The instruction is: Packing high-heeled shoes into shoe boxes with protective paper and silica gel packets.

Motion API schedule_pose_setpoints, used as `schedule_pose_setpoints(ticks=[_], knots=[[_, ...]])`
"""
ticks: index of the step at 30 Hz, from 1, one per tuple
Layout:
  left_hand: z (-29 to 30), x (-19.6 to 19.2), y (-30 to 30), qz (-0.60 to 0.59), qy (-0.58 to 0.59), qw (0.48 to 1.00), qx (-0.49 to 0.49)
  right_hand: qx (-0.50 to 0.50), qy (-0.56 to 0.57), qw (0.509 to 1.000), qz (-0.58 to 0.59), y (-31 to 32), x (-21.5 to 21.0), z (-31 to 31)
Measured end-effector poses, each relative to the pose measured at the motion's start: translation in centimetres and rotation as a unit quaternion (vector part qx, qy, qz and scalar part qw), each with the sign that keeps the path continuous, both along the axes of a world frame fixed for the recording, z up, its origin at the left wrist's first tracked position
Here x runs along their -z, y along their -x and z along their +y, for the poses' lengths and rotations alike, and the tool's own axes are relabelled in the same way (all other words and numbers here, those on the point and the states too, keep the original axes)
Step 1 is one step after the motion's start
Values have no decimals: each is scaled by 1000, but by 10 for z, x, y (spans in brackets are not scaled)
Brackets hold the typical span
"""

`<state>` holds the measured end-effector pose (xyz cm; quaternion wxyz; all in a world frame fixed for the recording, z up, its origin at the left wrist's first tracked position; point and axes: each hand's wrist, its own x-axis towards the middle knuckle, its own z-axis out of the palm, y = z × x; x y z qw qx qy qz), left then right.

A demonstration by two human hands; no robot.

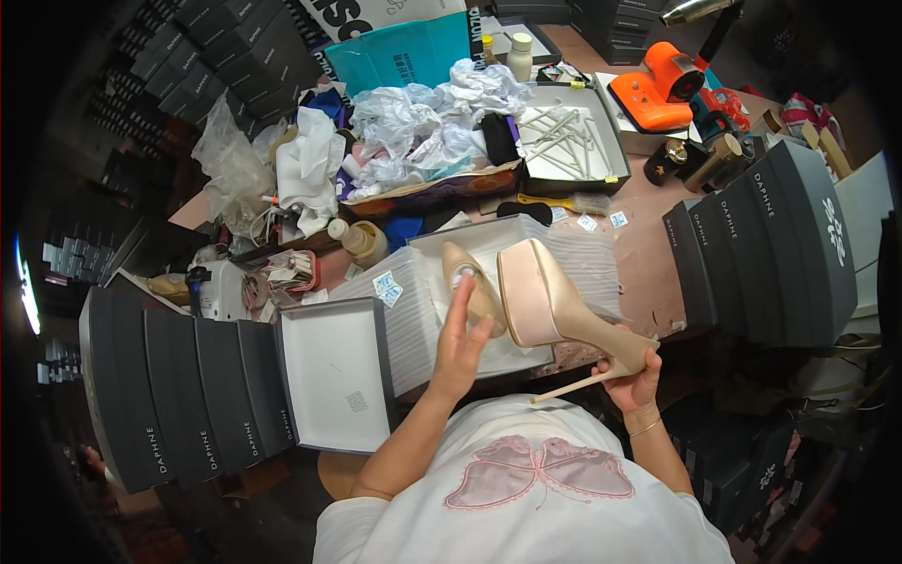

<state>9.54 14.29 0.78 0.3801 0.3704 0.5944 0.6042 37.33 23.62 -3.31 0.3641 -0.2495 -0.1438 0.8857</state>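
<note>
1. Over the bench's [648, 258] near edge, our right hand [636, 383] curls round the heel end of a beige high-heeled shoe [545, 296]; a loose hold could drop it.
2. Its long axis slants from near right to far left, toe farthest; the stiletto could snag our shirt [564, 428].
3. Our left hand [458, 355] is spread, apparently empty, fingertips at the second shoe [486, 305] inside the box [515, 358]; contact unclear.

Left hand [458, 355] upright, fingers [460, 305] outstretched; right hand [633, 383] curled in grip; both forearms [411, 442] extended forward.
</note>
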Motion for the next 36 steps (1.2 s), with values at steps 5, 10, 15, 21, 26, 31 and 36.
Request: schedule_pose_setpoints(ticks=[5,10,15,21,26,31,36], knots=[[15,-10,-21,-146,-39,988,21,4,2,1000,-11,11,-6,-19],[11,-4,-26,-139,-36,990,7,-2,-23,999,-33,13,-15,-28],[1,-2,-29,-172,-63,982,49,8,-6,1000,-16,6,-17,-24],[-3,-15,-29,-215,-64,973,48,-1,-1,1000,-14,8,-20,-22],[-7,-8,-27,-188,-63,980,24,-8,-9,1000,-19,14,-21,-25],[-11,-16,-32,-232,-82,969,20,-13,-4,1000,-15,11,-20,-25],[-10,-10,-32,-231,-75,970,-4,-15,-4,1000,-17,13,-20,-26]])
